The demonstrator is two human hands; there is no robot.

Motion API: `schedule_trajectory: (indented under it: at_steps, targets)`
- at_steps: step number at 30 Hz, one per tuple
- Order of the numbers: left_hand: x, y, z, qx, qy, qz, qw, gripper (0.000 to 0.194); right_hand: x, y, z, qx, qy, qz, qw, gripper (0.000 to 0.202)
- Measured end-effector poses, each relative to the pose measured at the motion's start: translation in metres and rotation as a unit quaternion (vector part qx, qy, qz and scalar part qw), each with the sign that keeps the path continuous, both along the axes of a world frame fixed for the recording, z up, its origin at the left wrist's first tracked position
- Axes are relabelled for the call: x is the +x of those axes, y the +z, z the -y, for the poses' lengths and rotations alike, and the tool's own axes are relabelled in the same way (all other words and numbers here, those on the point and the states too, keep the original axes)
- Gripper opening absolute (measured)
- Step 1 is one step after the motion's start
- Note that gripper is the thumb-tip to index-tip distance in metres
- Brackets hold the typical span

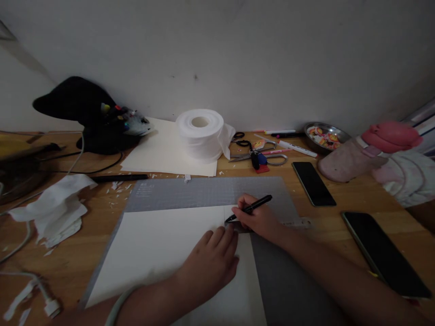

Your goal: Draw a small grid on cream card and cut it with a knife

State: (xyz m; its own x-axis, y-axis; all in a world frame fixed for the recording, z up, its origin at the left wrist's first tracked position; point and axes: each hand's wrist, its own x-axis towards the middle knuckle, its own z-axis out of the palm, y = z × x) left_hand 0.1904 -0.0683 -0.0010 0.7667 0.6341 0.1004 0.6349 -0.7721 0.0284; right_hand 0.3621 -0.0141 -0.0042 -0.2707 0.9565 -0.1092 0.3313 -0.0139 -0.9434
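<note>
A large white sheet (146,249) lies on a grey cutting mat (190,190). My right hand (253,215) is closed round a black pen (253,206), whose tip touches the sheet near its upper right part, beside a thin line. Just below the tip, my left hand (214,258) rests on the sheet with its fingers bent and close together; what lies under the fingertips is hidden. A clear ruler (299,222) shows its end at the right, past my right wrist; most of it is covered.
A paper roll (200,136) stands on more sheets (152,156) at the back. Scissors (244,157), markers (297,148), a metal bowl (340,136), a pink-lidded bottle (353,158) and two phones (314,183) are on the right. Crumpled tissue (61,203), cables and paper scraps lie left.
</note>
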Motion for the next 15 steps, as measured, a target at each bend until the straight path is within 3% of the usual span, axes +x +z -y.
schedule_trajectory:
  at_steps: [15]
  targets:
    - [0.0003, -0.0035, 0.0008, 0.01, -0.008, 0.01, 1.0, 0.034, 0.0013, 0.0028, -0.0008, 0.059, -0.071, 0.031, 0.995, 0.014]
